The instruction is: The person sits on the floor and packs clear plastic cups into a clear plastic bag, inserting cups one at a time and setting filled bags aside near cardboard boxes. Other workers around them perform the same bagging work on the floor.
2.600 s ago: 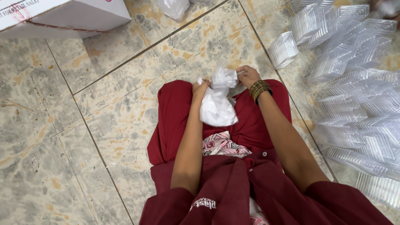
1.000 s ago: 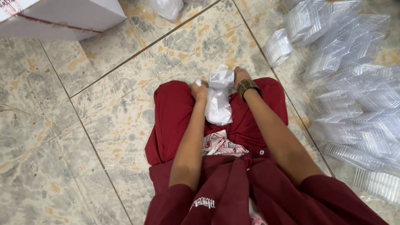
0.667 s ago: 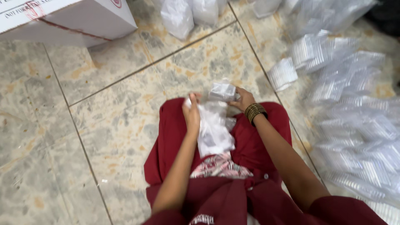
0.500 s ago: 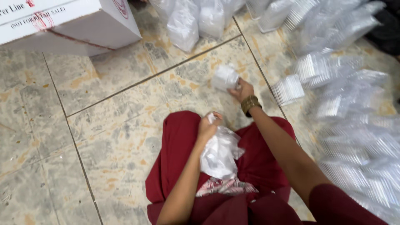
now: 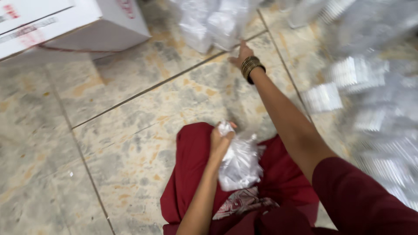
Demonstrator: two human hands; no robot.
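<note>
My left hand (image 5: 220,141) is shut on the gathered neck of a clear plastic bag (image 5: 241,165), which rests on the maroon cloth (image 5: 191,174) over my lap. My right hand (image 5: 241,54), with bangles on the wrist, is stretched far forward over the tiled floor. Its fingers reach the foot of a group of filled, whitish plastic bags (image 5: 213,21). Motion blur hides whether those fingers still hold anything.
A white cardboard box (image 5: 65,24) stands on the floor at the top left. Stacks of clear plastic containers (image 5: 370,87) lie spread along the right side, blurred. Beige tiled floor (image 5: 109,130) lies to the left of my lap.
My right hand took a small whitish packet from above the bag and reached forward with it to the filled bags. My left hand stayed closed on the bag's neck. The view tilted forward.
</note>
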